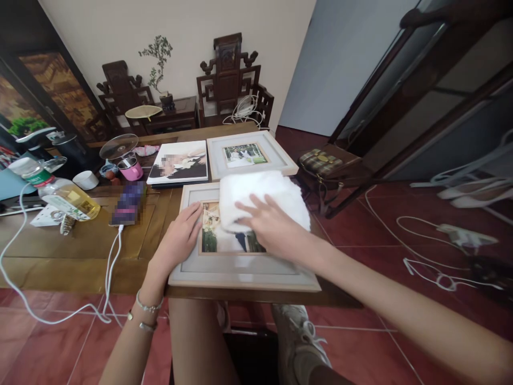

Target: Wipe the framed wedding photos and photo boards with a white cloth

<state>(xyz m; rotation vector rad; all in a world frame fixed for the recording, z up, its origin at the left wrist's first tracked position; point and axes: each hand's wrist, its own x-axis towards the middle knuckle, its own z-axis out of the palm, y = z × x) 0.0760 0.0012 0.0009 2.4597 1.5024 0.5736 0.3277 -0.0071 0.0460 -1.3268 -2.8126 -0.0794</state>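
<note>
A framed photo (pixel 240 270) with a pale frame lies flat at the near edge of the wooden table (pixel 80 251). My left hand (pixel 178 240) rests flat on the frame's left side, fingers stretched out. My right hand (pixel 272 227) presses a folded white cloth (pixel 266 198) onto the glass, fingers spread over the cloth's near edge. The cloth covers the upper right part of the picture.
Behind lie a second framed photo (pixel 250 155) and a frameless print (pixel 180 163). To the left are a phone (pixel 128 203) with a white cable (pixel 112 267), an oil bottle (pixel 64 195), a pink pot (pixel 130 168) and a small fan (pixel 119 146). Cords lie on the red floor (pixel 441 267).
</note>
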